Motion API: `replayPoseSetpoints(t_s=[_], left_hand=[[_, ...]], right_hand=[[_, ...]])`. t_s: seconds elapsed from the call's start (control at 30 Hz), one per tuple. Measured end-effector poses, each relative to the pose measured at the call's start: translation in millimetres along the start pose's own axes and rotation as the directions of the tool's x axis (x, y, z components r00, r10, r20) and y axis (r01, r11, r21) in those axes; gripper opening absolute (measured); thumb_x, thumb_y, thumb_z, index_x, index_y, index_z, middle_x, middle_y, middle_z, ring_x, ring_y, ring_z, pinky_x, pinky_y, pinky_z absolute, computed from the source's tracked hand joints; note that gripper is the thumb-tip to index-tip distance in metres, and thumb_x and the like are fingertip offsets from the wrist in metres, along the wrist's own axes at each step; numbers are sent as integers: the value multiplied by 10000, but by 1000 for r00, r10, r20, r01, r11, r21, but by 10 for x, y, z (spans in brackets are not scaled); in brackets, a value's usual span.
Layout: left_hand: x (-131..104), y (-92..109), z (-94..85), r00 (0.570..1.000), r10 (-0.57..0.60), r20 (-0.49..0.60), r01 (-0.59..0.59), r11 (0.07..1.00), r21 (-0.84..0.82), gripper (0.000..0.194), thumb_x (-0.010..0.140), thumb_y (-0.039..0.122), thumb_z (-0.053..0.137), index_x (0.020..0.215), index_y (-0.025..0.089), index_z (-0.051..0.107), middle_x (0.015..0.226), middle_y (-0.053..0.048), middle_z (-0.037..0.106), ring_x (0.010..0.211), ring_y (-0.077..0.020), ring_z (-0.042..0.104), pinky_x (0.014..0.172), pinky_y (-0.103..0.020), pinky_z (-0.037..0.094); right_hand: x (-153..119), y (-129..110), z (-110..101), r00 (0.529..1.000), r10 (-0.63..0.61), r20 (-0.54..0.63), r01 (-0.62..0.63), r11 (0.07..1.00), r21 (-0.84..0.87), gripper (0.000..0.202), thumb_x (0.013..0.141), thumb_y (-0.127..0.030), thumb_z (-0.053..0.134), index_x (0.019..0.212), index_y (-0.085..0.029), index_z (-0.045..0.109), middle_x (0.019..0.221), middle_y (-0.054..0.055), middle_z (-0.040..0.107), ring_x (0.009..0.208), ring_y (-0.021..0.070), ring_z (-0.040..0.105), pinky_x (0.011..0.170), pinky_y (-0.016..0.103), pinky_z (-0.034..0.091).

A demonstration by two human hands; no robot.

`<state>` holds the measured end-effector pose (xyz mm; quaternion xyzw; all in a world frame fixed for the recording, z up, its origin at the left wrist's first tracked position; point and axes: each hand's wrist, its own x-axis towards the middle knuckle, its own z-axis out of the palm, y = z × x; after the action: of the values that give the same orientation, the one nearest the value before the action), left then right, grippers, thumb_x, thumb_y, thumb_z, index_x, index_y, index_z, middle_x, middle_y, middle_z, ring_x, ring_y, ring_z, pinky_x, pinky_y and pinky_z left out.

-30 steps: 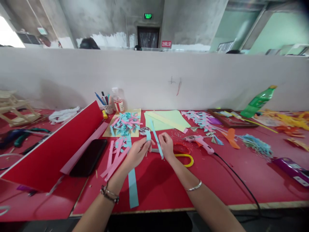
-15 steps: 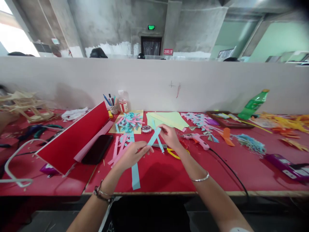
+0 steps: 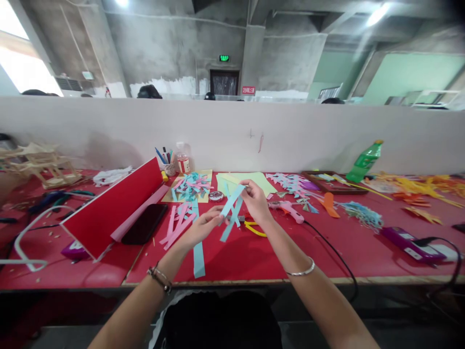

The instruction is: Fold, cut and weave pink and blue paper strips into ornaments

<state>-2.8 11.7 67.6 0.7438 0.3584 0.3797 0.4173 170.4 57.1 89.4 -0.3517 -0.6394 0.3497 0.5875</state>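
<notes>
A light blue paper strip (image 3: 231,202) is doubled over in the air between my hands, with a loose end hanging down. At its upper fold, my right hand (image 3: 255,199) pinches it between thumb and fingers. My left hand (image 3: 205,225) grips the strip's lower left end with closed fingertips. Beneath my hands lie yellow-handled scissors (image 3: 255,231), their blades partly hidden by paper. A longer blue strip (image 3: 199,259) lies on the table, partly under my left hand. Pink paper strips (image 3: 178,228) lie to the left of it.
On the red table (image 3: 232,261), a phone (image 3: 145,225) lies beside a tilted red board (image 3: 112,208). A pink glue gun (image 3: 290,211) trails a black cord at right. Behind are cut paper pieces (image 3: 192,185), a round tin (image 3: 216,196) and a green bottle (image 3: 365,162).
The blue strip's loose end has swung out and now hangs lower between my hands. Both hands keep hold of the strip. The camera view has tilted up slightly and shifted right.
</notes>
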Motion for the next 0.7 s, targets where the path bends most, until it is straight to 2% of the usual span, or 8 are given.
replayPoseSetpoints(t_s=[0.2,0.33,0.4,0.43,0.5,0.53,0.6,0.7], left_hand=[[96,-112,150,993,-66,100,82,983,-162,359,831,411,375,681,152,572,803,-44,640,738,-136,566,703,-252,410],[184,-188,35,997,-77,-11,77,997,4,365,845,385,327,702,148,565,603,-8,605,599,-116,560,652,-242,418],[219,-243,-72,995,-95,-41,98,990,105,373,841,372,327,655,146,558,523,9,567,532,-105,534,592,-220,399],[238,-276,-123,995,-91,-37,95,983,157,367,835,360,338,630,147,555,501,13,553,507,-101,520,560,-210,383],[283,-343,-191,1000,-27,0,26,952,305,342,822,312,356,590,148,547,493,13,535,484,-95,493,516,-200,347],[312,-374,-202,999,17,30,-28,920,391,324,813,279,362,579,149,544,504,10,533,486,-94,484,507,-198,331],[377,-421,-178,990,89,109,-133,849,512,279,784,227,386,566,152,542,535,2,536,502,-93,470,510,-200,313],[460,-469,-83,964,137,229,-245,795,555,222,759,197,421,593,156,562,592,-14,556,528,-98,472,521,-205,307]], right_hand=[[108,46,48,997,-34,-67,37,998,51,113,719,-245,471,821,-203,443,581,-45,471,508,103,463,487,219,375],[230,169,-148,997,-66,-51,57,987,-150,99,736,-212,400,820,-193,450,696,-3,525,632,129,523,580,247,423],[262,198,-330,995,-48,85,68,969,-237,113,699,-187,444,798,-186,499,787,21,562,746,154,548,671,275,436],[266,196,-423,956,16,294,91,934,-346,185,682,-184,477,859,-195,527,863,29,578,831,170,550,729,293,433],[247,169,-560,799,177,575,171,849,-500,516,605,-209,610,1105,-228,484,1110,66,536,1011,220,501,827,334,409],[228,151,-590,775,192,602,212,819,-534,618,604,-229,630,1188,-236,428,1215,83,471,1104,237,439,885,353,375],[179,134,-560,779,166,604,262,789,-555,687,647,-270,618,1273,-259,335,1323,80,365,1201,241,337,964,380,297],[111,211,-375,750,165,640,290,788,-543,561,720,-310,564,1247,-306,373,1281,45,431,1191,234,358,995,427,215]])
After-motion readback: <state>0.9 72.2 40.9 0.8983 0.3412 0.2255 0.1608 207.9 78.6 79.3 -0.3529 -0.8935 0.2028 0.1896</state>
